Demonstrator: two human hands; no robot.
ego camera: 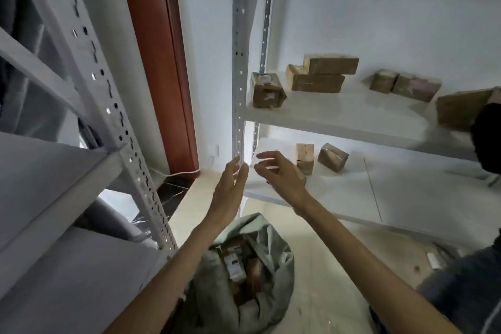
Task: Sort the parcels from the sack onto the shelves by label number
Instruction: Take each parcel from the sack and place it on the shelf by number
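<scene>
A grey-green sack lies open on the floor below my arms, with several brown parcels inside. Both my hands are raised in front of the white shelf unit's post. My left hand is flat with fingers together, holding nothing. My right hand has its fingers spread and is empty. Several brown parcels sit on the upper shelf. Two more parcels stand on the lower shelf, just beyond my right hand.
Another white shelf unit stands close on the left. A red-brown door frame rises behind it. A second person in dark clothes at the right edge holds a parcel at the upper shelf.
</scene>
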